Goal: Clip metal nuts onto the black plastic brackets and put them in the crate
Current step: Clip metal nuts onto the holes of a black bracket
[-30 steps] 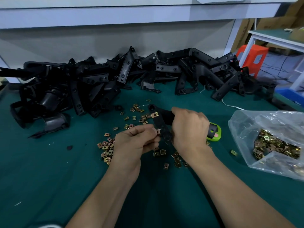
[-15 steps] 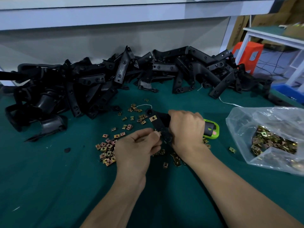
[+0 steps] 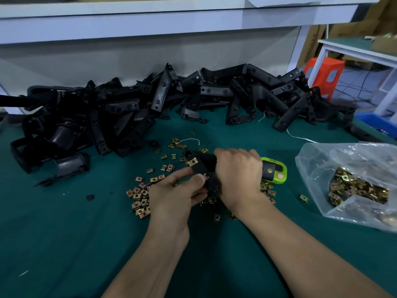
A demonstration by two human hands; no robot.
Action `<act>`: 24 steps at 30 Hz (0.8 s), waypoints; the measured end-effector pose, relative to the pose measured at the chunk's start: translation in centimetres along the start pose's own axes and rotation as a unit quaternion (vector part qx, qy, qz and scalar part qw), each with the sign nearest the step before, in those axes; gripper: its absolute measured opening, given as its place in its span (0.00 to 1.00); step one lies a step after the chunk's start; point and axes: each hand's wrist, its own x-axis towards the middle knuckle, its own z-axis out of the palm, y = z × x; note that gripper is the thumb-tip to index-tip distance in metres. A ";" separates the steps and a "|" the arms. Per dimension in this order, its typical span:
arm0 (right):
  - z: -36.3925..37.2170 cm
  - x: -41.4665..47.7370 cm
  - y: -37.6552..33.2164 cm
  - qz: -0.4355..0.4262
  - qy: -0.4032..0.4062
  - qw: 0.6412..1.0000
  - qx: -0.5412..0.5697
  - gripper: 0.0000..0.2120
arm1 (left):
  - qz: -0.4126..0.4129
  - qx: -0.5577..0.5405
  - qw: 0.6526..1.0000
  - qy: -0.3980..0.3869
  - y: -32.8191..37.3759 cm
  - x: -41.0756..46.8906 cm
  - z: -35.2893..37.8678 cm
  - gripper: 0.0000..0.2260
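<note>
Nearest, two bare forearms reach in from the bottom edge over the green table mat point(image 3: 64, 244). The left hand point(image 3: 178, 196) has its fingers curled, thumb and forefinger pinching a small nut point(image 3: 205, 175) against the edge of a black bracket point(image 3: 203, 168); the thumb hides most of that nut. The right hand point(image 3: 238, 175) is wrapped round the same bracket from the right, knuckles up, holding it just above the mat in the middle of the table. A clipped nut point(image 3: 193, 161) sits on the bracket's upper left stretch, just below its round end.

Loose nuts point(image 3: 140, 196), brassy and square, lie scattered on the mat to the left of the hands, under them and a little beyond them. Just behind the right hand a green gadget point(image 3: 278, 174) rests on the mat, partly hidden by the knuckles. To the right lies a clear plastic bag point(image 3: 322, 160) with a heap of bagged nuts point(image 3: 352, 188) inside it, and a single stray nut point(image 3: 303, 198) lies between the bag and the right wrist. A short white thread point(image 3: 191, 140) curls on the mat past the scattered nuts.

Further back a long pile of black brackets point(image 3: 163, 97) runs along the rear of the table from left to right. Behind it stand a pale wall and a white shelf point(image 3: 150, 24). At the far right, off the table, are an orange stool point(image 3: 326, 72) and a blue container point(image 3: 378, 123) cut off by the edge
</note>
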 end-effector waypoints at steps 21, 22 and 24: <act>-1.5 -0.6 -0.1 0.030 0.006 0.996 0.082 0.09 | -0.030 -0.002 0.991 -0.128 0.7 0.6 -0.2 0.09; -1.8 -0.6 0.0 0.037 0.010 0.995 0.088 0.09 | -0.032 -0.015 0.988 -0.149 0.9 0.8 -0.5 0.10; -2.2 -1.0 -0.1 0.035 0.006 0.993 0.111 0.06 | -0.028 -0.042 0.982 -0.183 1.3 1.1 -1.0 0.17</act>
